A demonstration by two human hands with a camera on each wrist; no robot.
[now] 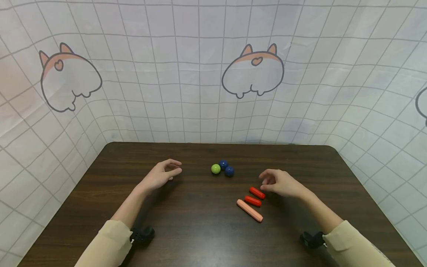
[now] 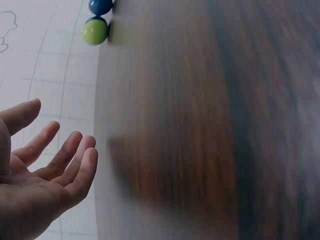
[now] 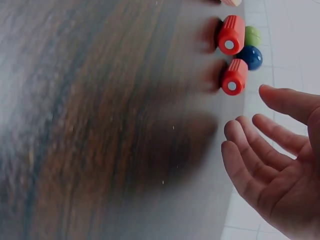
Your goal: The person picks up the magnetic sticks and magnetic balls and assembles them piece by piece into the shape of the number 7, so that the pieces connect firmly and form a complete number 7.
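Note:
My left hand (image 1: pixel 161 175) hovers over the left part of the table, fingers loosely bent and holding nothing. To its right sit a green ball (image 1: pixel 215 169) and two dark blue balls (image 1: pixel 229 171), grouped close together. My right hand (image 1: pixel 281 183) is above the table on the right, relaxed, with nothing in its grasp. Close by its fingertips lies a short red ridged stick (image 1: pixel 257 193), and beside that a second red stick (image 1: pixel 252 201). A longer orange-pink stick (image 1: pixel 249 210) lies nearest me. In the right wrist view the red sticks (image 3: pixel 234 77) show pale round spots on their ends.
The dark wood-grain table (image 1: pixel 200 237) ends at a white grid-patterned cloth (image 1: pixel 186 92) with cartoon animal drawings, which stands behind it and along both sides. Black wrist devices (image 1: pixel 142 235) are worn at both sleeves.

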